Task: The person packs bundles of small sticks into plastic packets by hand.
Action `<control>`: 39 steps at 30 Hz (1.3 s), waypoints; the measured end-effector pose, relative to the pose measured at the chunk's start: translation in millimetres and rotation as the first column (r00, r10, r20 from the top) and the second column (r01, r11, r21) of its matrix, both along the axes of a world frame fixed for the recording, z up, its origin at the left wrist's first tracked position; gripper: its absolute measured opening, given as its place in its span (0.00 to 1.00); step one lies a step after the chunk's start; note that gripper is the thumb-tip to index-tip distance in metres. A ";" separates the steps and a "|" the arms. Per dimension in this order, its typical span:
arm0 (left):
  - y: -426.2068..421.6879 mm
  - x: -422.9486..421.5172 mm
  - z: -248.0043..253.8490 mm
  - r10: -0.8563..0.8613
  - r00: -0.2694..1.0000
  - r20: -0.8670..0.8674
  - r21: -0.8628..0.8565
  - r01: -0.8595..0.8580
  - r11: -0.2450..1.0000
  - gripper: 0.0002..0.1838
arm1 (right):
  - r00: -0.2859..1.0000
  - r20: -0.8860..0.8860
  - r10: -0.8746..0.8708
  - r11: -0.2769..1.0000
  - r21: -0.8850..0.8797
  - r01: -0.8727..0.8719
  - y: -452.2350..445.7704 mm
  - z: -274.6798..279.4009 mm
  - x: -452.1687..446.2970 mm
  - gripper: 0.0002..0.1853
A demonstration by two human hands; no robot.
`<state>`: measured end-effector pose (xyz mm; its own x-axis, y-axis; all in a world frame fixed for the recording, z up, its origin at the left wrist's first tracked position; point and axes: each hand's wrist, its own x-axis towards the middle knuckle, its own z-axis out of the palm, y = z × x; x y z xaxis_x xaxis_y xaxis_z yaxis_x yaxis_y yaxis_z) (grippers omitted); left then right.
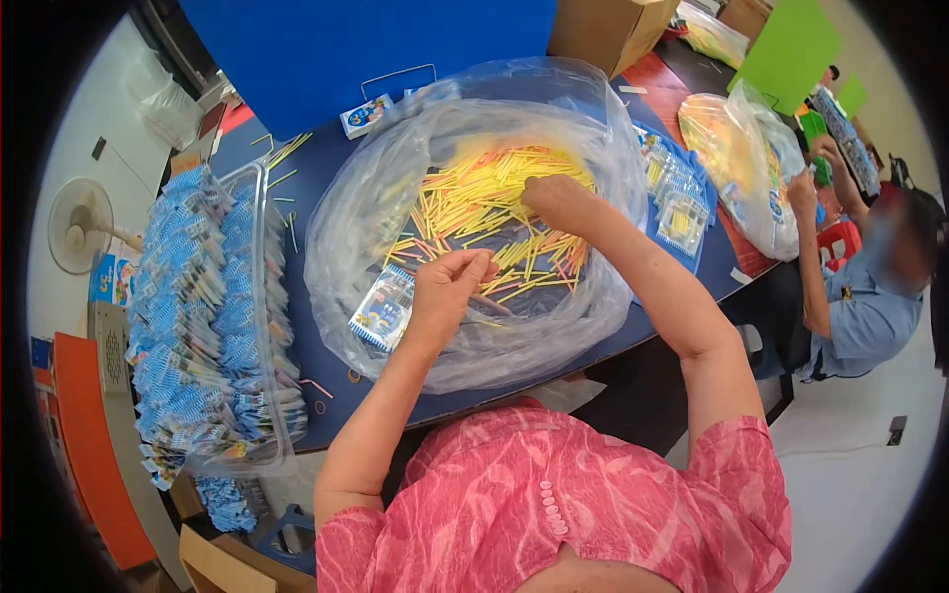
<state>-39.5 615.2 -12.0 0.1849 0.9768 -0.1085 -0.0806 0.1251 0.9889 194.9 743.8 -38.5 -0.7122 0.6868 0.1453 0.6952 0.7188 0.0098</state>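
A large clear plastic bag point(371, 198) lies with its mouth rolled open on the table. Inside it is a loose pile of yellow and pink drinking straws point(494, 188). My right hand point(561, 205) reaches over the right side of the pile, its fingers curled down at the straws; whatever is in them is hidden. Nearer to me, my left hand point(453, 292) is closed in a pinch, and I cannot make out what it holds. Beside it, on the bag's front left, rests a blue and white printed packet point(384, 308).
On the left stands a clear plastic bin point(265, 296) stacked with blue packets point(188, 316). More packets point(680, 198) lie right of the bag. A blue panel point(366, 49) and a cardboard box point(608, 35) are behind. Another person point(875, 306) sits at the right.
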 end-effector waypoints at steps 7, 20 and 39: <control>16.2 6.6 -3.5 -0.017 0.999 0.027 0.001 0.017 1.000 0.14 | 0.994 0.025 -0.105 0.993 -0.047 0.106 8.6 15.1 -1.9 0.04; 45.6 50.0 5.9 -0.298 0.854 0.427 -0.128 0.383 0.915 0.20 | 0.709 -0.387 -0.589 0.537 -0.844 -0.015 -53.6 56.9 -14.2 0.11; 41.3 57.5 -24.9 -0.052 0.750 0.659 -0.429 0.432 0.793 0.09 | 0.783 -0.621 -0.043 0.931 -0.308 -0.193 -108.9 46.6 -21.3 0.54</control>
